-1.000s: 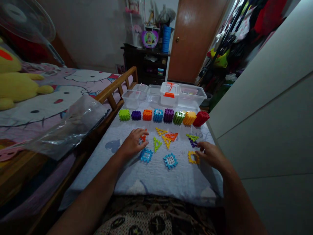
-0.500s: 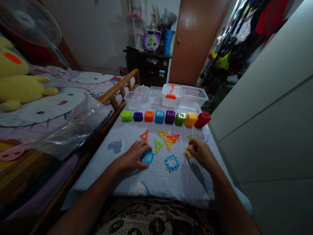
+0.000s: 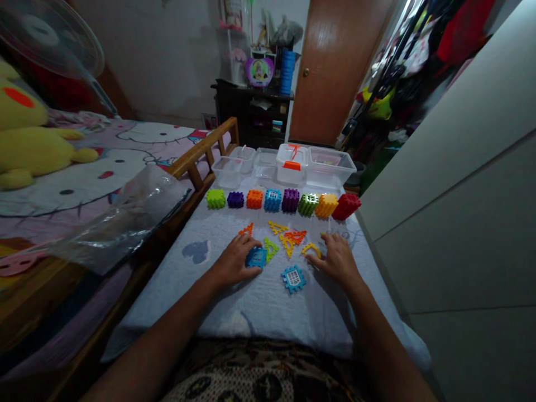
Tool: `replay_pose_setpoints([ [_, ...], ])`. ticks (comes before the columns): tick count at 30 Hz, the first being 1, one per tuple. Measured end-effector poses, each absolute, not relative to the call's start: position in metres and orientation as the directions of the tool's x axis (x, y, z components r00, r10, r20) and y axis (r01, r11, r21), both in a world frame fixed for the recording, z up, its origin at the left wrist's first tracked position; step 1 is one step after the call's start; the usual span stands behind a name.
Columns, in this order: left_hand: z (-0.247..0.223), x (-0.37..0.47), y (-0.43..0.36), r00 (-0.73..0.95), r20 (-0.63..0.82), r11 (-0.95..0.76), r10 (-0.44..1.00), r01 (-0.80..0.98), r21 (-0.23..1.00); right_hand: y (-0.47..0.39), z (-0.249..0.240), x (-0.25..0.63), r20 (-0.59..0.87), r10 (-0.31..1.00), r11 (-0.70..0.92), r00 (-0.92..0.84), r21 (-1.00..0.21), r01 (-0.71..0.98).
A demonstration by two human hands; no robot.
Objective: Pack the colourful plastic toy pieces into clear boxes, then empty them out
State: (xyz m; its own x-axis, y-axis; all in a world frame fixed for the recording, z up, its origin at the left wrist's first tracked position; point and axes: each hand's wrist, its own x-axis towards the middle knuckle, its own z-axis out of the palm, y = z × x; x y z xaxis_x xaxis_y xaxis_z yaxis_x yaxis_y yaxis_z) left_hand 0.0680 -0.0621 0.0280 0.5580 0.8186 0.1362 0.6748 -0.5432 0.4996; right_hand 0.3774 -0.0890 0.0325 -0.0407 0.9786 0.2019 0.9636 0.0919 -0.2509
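A blue square interlocking window tile is held between the thumb and fingers of my left hand, tilted up a little off the cloth. My right hand has its fingers apart, with the thumb tip beside or touching a yellow arch-shaped piece. Another blue window tile lies flat between the hands. Beyond them lie a green triangle, yellow triangles and an orange triangle. A second orange triangle is partly hidden behind my left hand. My right fingers cover part of a green piece.
Stacks of coloured tiles, such as the lime stack and red stack, form a row across the cloth-covered table. Behind stand clear plastic boxes. A wooden bed rail borders the left, a pale cabinet the right.
My left hand has raised and tilted the blue tile, moving slightly away from me. The yellow arch piece now lies further left, and my right hand's fingers have spread from a pinch.
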Motion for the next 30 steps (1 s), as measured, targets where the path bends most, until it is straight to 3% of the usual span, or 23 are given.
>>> replay_pose_setpoints([
  [5,0.020,0.067,-0.061,0.525,0.166,-0.524,0.835,0.663,0.536,-0.090,0.041,0.364,0.032,0.998,0.055,-0.052,-0.097,0.994],
  [11,0.017,0.063,-0.060,0.519,0.145,-0.495,0.842,0.640,0.587,-0.085,0.043,0.363,0.007,0.994,0.110,-0.109,-0.098,0.989],
  [18,0.015,0.063,-0.060,0.506,0.173,-0.501,0.845,0.637,0.585,-0.052,0.068,0.402,0.211,0.956,0.234,-0.202,-0.138,0.962],
  [23,0.011,0.062,-0.060,0.491,0.211,-0.508,0.845,0.615,0.603,0.004,0.101,0.427,0.329,0.938,0.129,-0.107,-0.046,0.991],
  [30,0.016,0.062,-0.062,0.448,0.228,-0.467,0.864,0.547,0.695,0.056,0.117,0.440,0.067,0.993,0.094,-0.098,0.069,0.993],
])
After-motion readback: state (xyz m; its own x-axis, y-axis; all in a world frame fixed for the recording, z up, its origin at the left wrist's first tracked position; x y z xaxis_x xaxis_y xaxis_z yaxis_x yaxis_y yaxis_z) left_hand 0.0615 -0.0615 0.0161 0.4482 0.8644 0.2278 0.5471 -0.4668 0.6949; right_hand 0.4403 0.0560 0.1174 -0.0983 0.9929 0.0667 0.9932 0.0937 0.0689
